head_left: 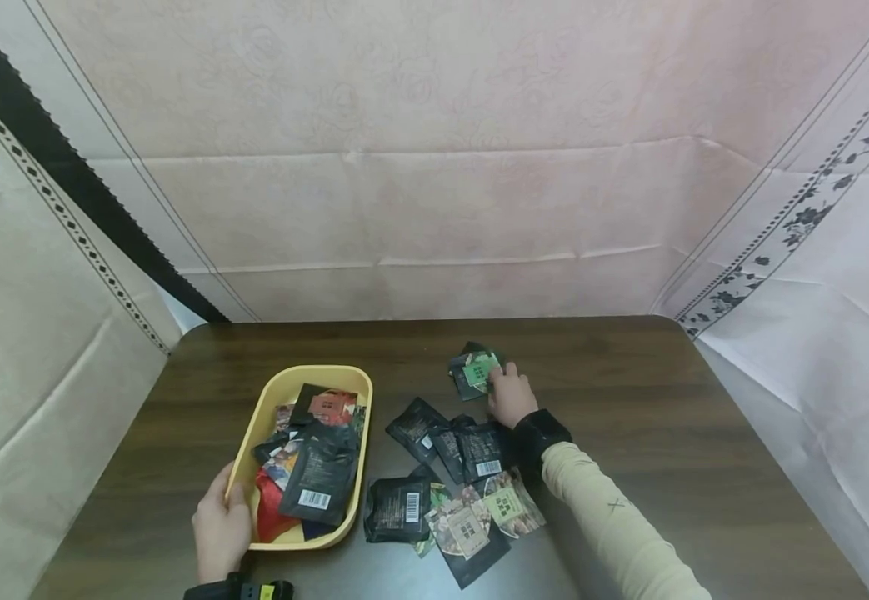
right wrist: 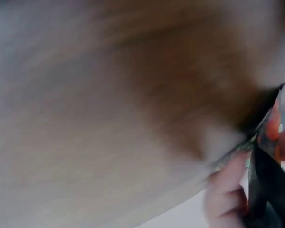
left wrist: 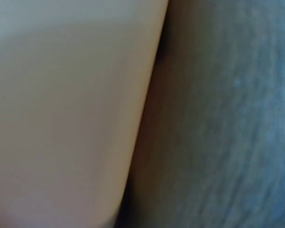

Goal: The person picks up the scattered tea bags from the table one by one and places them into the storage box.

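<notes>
My left hand grips the left side of a yellow plastic basket near its front corner. Inside lie several small packets, among them a black packet with a barcode and a red packet. Farther back on the right, my right hand pinches a small dark packet with a green label. Fingers and black packaging show blurred at the right edge of the right wrist view. A blurred pale surface fills the left of the left wrist view.
Between basket and right arm lies a loose pile: black packets, a barcoded black packet, a beige-labelled packet and a green-labelled packet. They rest on a dark wooden table. Pale cloth hangs behind and at both sides.
</notes>
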Tool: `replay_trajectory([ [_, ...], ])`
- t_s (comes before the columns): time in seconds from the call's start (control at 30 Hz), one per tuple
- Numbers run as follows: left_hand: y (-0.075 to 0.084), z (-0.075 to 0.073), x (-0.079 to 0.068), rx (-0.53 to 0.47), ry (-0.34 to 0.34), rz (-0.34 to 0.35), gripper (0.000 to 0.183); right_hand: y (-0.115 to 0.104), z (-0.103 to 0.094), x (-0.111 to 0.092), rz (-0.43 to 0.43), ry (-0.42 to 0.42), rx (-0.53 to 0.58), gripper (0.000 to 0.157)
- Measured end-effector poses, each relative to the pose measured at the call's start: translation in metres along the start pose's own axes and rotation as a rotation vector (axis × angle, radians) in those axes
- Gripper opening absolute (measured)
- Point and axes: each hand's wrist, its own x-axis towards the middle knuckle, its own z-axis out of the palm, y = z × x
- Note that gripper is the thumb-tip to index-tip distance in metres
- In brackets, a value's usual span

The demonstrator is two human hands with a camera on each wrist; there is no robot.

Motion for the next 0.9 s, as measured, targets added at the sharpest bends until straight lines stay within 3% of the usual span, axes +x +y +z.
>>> replay_trajectory([
  [0.23, 0.001, -0.001, 0.0, -0.007, -0.019, -0.021, 0.044, -0.002, -0.014, 0.003, -0.011, 0.041, 0.102, 0.023],
  [0.4, 0.001, -0.001, 0.0, -0.01, -0.025, -0.022, 0.044, -0.013, -0.026, 0.01, -0.042, 0.12, 0.167, 0.022],
  [0.53, 0.0, -0.001, 0.001, -0.015, -0.029, -0.038, 0.044, -0.028, -0.028, 0.013, -0.07, 0.13, 0.195, 0.022],
  [0.7, -0.001, 0.001, 0.002, -0.023, -0.021, -0.05, 0.045, -0.058, -0.027, 0.011, -0.209, 0.191, 0.203, 0.02],
  [0.9, 0.0, 0.002, 0.001, -0.035, -0.036, -0.065, 0.045, -0.122, -0.027, 0.005, -0.432, 0.243, 0.253, 0.02],
])
